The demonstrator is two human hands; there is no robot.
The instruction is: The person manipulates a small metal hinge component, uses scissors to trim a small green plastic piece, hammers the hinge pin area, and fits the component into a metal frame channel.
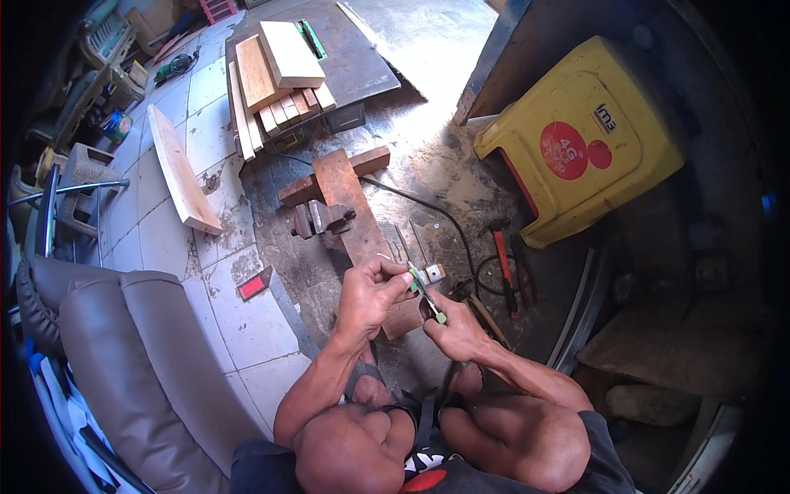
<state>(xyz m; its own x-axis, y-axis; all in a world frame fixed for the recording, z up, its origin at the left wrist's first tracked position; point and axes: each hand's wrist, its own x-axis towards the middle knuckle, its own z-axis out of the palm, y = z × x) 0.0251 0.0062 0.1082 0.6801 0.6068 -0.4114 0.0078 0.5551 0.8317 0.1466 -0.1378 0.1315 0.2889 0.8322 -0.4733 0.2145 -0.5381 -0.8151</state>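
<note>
My left hand (372, 300) pinches a small green piece (414, 280) and the upper part of a thin metal strip. My right hand (453, 329) is closed on a slim tool (436, 309) with a green tip, crossing just below my left fingertips; its exact kind is unclear. Beside them sits a small pale block (432, 273) with metal on it. Beneath my hands lies a reddish wooden plank (346, 181) over a crosspiece, with a metal vise (321, 218) mounted on it. Two thin rods (416, 239) lie just beyond my fingers.
A hammer (502, 255), pliers (527, 280) and a black cable (420, 198) lie at right, under a yellow plastic stool (580, 148). Stacked boards (288, 58) rest on a dark sheet ahead. A loose board (181, 173), a red object (255, 284) and a brown padded seat (148, 362) are at left.
</note>
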